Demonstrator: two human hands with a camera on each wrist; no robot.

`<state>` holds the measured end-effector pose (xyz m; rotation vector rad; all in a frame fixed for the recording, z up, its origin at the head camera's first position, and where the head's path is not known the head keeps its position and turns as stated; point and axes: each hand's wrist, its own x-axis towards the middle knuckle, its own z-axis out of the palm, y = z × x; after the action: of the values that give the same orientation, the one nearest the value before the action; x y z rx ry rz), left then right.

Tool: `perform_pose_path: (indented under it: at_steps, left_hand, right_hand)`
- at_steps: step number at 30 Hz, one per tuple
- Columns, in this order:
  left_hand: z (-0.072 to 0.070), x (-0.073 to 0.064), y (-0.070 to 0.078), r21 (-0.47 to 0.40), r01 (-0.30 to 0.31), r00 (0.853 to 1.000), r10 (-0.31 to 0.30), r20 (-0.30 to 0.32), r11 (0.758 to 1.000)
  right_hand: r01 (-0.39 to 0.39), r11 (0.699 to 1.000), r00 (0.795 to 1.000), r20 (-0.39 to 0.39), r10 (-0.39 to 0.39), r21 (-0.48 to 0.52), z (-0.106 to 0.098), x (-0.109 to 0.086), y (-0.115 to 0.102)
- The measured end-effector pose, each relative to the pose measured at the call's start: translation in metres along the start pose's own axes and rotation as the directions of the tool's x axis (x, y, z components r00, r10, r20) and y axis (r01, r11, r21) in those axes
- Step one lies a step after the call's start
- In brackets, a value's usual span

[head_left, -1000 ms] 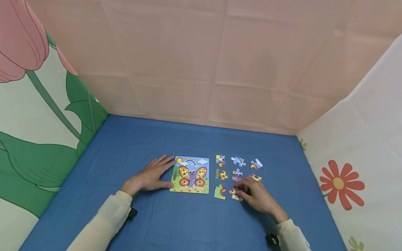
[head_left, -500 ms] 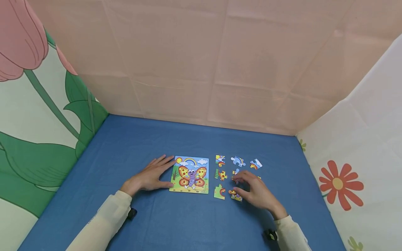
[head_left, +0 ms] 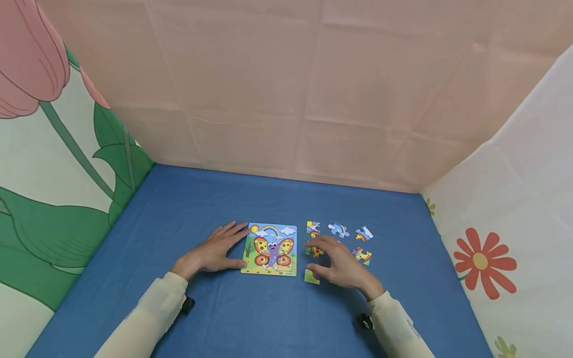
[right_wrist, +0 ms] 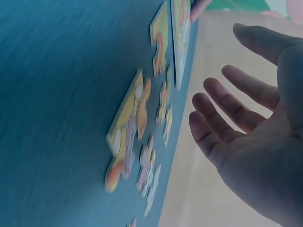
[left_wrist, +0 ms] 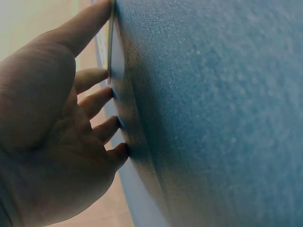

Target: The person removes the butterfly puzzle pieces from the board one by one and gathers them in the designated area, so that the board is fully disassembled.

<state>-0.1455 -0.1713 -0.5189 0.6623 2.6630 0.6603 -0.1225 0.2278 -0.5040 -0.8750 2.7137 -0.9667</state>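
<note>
A square puzzle board [head_left: 273, 248] printed with a butterfly under a rainbow lies flat. My left hand [head_left: 212, 252] rests beside it, fingers spread, with thumb and index fingertip at the board's left edge. To the board's right, loose jigsaw pieces lie in rough rows, among them a rainbow-and-cloud piece [head_left: 338, 229] and a green corner piece [head_left: 312, 278]. My right hand [head_left: 344, 265] hovers over them with relaxed fingers and nothing in its grasp, hiding some from the head view. The right wrist view shows a butterfly-body piece [right_wrist: 125, 137] flat on the cloth, below that hand.
A blue cloth [head_left: 215, 199] covers the table. Behind it rises a plain beige sheet [head_left: 268, 99]. Panels with a printed tulip [head_left: 31, 54] and a red flower [head_left: 483, 263] stand at the left and right sides.
My right hand has left the bottom middle piece and moved left, now over the left column of pieces. The middle right piece has come into view. My left hand stays put.
</note>
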Motion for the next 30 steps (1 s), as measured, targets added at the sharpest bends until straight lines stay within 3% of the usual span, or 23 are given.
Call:
perform_pose_path:
  at_steps: [14, 30]
  left_hand:
    - [-0.002, -0.001, 0.001, -0.011, -0.005, 1.0, 0.005, -0.007, 1.0]
    - [-0.003, -0.002, 0.0, -0.016, -0.004, 1.0, 0.004, -0.002, 1.0]
  right_hand:
    - [0.078, 0.991, 0.993, 0.102, -0.067, -0.109, 0.026, 0.039, -0.023]
    - [0.078, 0.982, 0.99, 0.13, -0.056, -0.171, 0.04, 0.051, -0.027]
